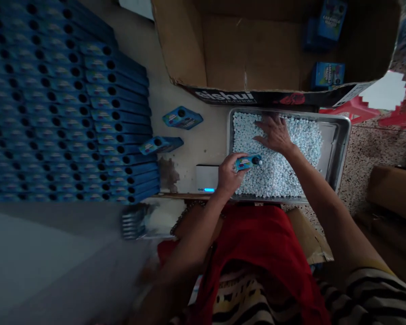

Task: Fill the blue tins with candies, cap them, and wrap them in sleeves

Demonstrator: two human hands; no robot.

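My left hand (229,175) grips a small blue box (244,163) over the left side of a metal tray (331,144). The box has a dark round hole, and one pale ball sits at its edge. Small pale blue and white candy-like balls (274,178) cover most of the tray. My right hand (276,134) lies on the balls near the tray's far side, palm down, fingers spread apart. Just left of my left hand is a flat scale (207,176) with a lit blue display, partly covered by the hand.
Rows of stacked blue boxes (118,113) fill the left. Two loose blue boxes, one nearer the back (182,118) and one by the stack (160,145), lie between. Beyond the tray stands an open cardboard carton (257,54) holding several blue boxes. Red plastic stools (352,109) are at right.
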